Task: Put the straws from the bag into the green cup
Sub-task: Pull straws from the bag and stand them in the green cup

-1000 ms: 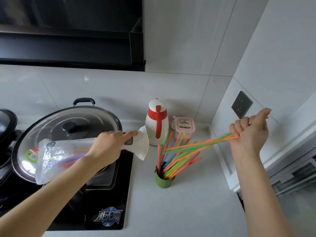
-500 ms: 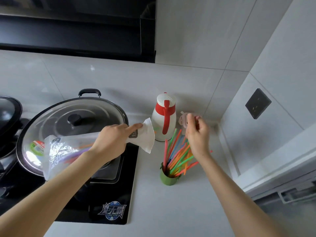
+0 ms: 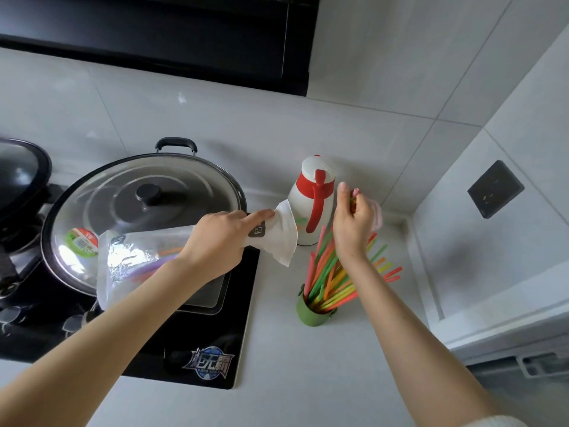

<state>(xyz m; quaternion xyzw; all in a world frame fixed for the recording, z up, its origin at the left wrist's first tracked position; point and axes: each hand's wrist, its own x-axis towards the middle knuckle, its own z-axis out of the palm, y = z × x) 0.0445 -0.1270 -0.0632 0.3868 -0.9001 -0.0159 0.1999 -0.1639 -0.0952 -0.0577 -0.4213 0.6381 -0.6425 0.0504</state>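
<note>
Nearest you, on the pale grey countertop [image 3: 277, 380]: both your bare forearms reach forward over it, well apart
Black glass hob [image 3: 184, 349]: lies to your left, with a blue logo sticker at its front edge
Small green cup [image 3: 311, 314]: stands upright on the counter just right of the hob, with a fan of red, orange, yellow and green plastic straws [image 3: 332, 282] in it, leaning right and away from you
Your left hand [image 3: 220, 241]: clamped round the neck of the clear crinkled plastic bag [image 3: 132, 263], forefinger stretched along its white paper top; the bag lies sideways over the hob and a few coloured straws show inside
Your right hand [image 3: 352, 223]: above the cup, fingers curled around the upper ends of some of the straws; whether they are pinched tight you cannot tell
Large steel wok with glass lid [image 3: 138, 208]: sits on the hob behind the bag
White jug with red handle [image 3: 312, 208]: stands at the back of the counter, between your hands
Dark wall socket [image 3: 495, 189]: set in the right-hand tiled wall
</note>
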